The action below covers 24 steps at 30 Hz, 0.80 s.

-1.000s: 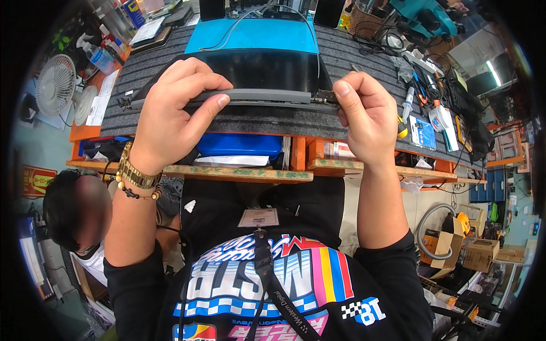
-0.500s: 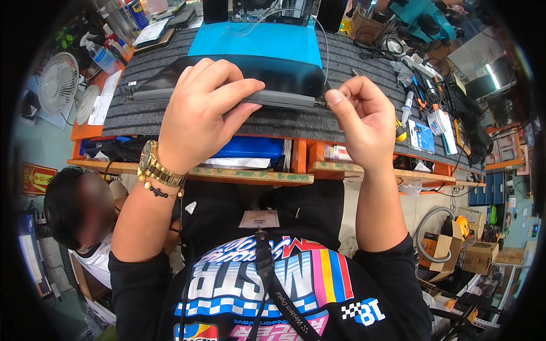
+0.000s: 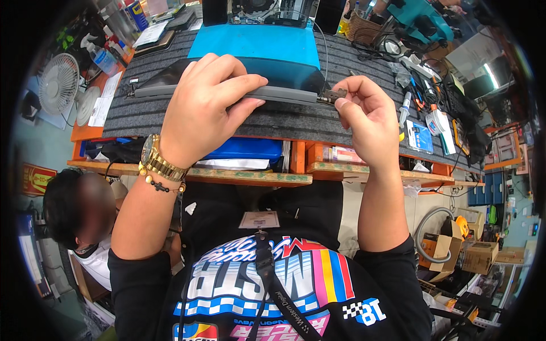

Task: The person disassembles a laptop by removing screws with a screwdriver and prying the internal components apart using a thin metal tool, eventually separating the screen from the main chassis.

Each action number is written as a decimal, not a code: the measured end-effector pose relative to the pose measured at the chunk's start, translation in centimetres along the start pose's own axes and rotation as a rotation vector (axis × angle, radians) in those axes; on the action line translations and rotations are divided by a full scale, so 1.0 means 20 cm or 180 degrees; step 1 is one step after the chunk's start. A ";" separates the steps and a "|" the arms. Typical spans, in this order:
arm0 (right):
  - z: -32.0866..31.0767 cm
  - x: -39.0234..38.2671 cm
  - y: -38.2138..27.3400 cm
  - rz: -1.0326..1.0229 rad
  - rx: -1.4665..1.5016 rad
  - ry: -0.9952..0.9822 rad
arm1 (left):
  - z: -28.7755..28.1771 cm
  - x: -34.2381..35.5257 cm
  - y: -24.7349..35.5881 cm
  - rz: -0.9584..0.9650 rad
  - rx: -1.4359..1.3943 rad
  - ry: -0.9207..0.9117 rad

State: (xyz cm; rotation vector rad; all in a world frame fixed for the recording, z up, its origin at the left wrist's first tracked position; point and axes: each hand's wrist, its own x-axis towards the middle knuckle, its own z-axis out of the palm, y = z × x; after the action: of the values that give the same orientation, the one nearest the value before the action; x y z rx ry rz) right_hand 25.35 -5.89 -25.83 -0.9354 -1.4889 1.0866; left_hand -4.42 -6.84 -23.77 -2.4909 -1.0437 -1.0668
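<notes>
A laptop screen [image 3: 287, 73] with a glossy dark panel lies along the near part of the bench mat, its grey hinge edge [image 3: 293, 94] facing me. My left hand [image 3: 205, 105] is closed on that edge near its middle, thumb below and fingers over it. At the edge's right end a small metal hinge [image 3: 334, 94] sticks out. My right hand [image 3: 371, 116] pinches this hinge between thumb and bent fingers, which partly hide it. Another hinge [image 3: 132, 91] shows at the far left end.
Beyond the screen a blue mat [image 3: 256, 42] lies under an opened laptop base [image 3: 270, 14]. A thin cable [image 3: 325, 40] hangs down beside it. Tools and packets [image 3: 421, 113] crowd the right side. A white fan [image 3: 60, 82] stands left. One person [image 3: 94, 227] sits at lower left.
The hinge in my right fingers has turned, so its flat plate now shows. My right hand has shifted slightly right. My left hand keeps its hold with the screen edge tilted a little.
</notes>
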 end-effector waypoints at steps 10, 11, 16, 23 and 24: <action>-0.02 0.01 0.01 0.0105 -0.0233 -0.0237 | -0.01 0.00 0.01 -0.0009 -0.0025 -0.0022; -0.03 0.02 0.01 0.0151 -0.0072 -0.0288 | -0.01 0.00 0.01 -0.0010 -0.0021 -0.0023; -0.11 0.02 0.00 0.0267 0.0043 -0.0336 | 0.00 0.01 0.00 0.0035 -0.0019 0.0026; -0.30 0.00 0.04 0.0459 -0.1167 -0.0106 | 0.00 0.01 -0.01 0.0073 -0.0007 -0.0002; -0.32 0.00 0.06 0.0486 -0.1621 -0.0043 | 0.00 0.01 -0.01 0.0084 -0.0006 -0.0007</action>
State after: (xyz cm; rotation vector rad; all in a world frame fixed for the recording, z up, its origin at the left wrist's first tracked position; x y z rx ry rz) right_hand 31.67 -4.55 -26.52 -1.4129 -1.7672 0.8290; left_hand -4.54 -6.60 -23.65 -2.5009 -1.0078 -1.0582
